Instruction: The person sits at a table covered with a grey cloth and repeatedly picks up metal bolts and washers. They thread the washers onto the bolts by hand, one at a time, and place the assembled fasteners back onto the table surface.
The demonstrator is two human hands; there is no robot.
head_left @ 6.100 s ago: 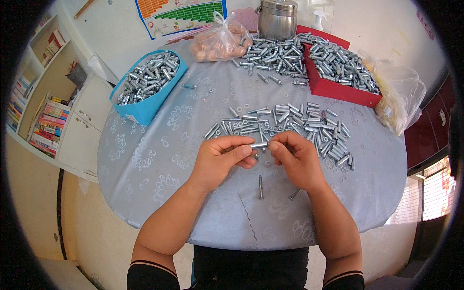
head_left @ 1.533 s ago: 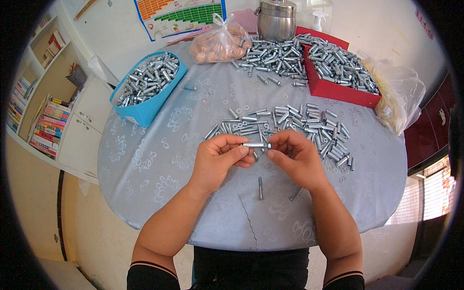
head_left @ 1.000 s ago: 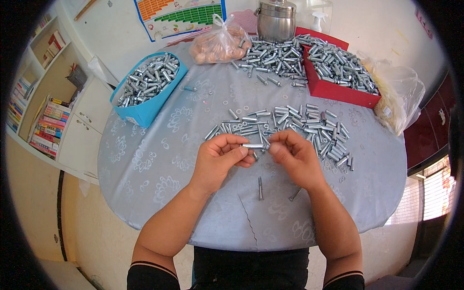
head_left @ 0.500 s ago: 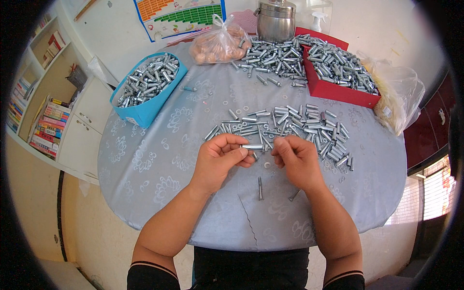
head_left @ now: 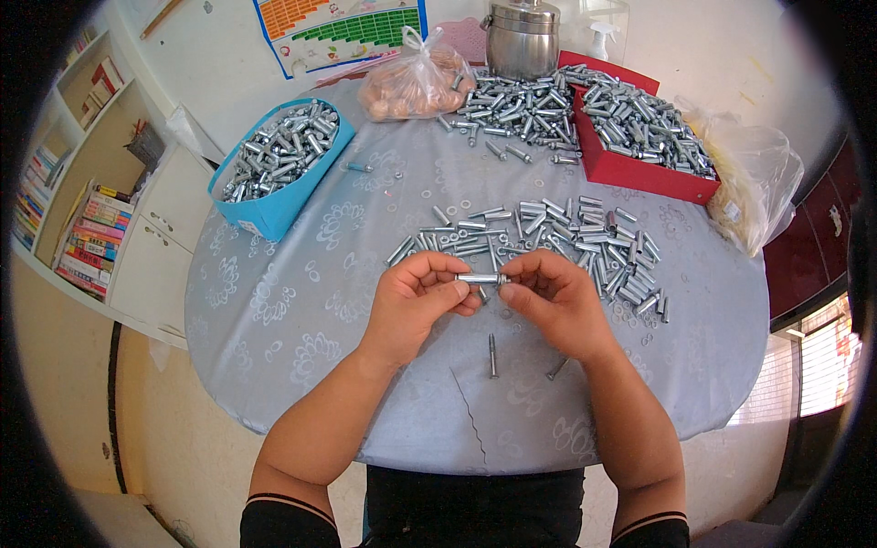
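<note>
Both hands meet above the round table with its grey patterned cloth (head_left: 274, 310). My left hand (head_left: 418, 299) pinches a short silver metal sleeve bolt (head_left: 479, 278) held level. My right hand (head_left: 554, 300) grips the other end of the same bolt with its fingertips. Just beyond the hands lies a spread heap of the same silver bolts (head_left: 539, 233). A single bolt (head_left: 492, 353) and a smaller screw (head_left: 557, 368) lie on the cloth below the hands.
A blue box of bolts (head_left: 274, 164) stands at the far left. A red tray of bolts (head_left: 639, 137) is at the far right, with more loose bolts (head_left: 512, 110), a plastic bag (head_left: 416, 82) and a steel pot (head_left: 523, 36) behind. A shelf with books (head_left: 82, 228) stands left.
The hands stay in the same place, fingers shifting slightly on the bolt held between them. The right hand's fingers have closed in toward the left hand.
</note>
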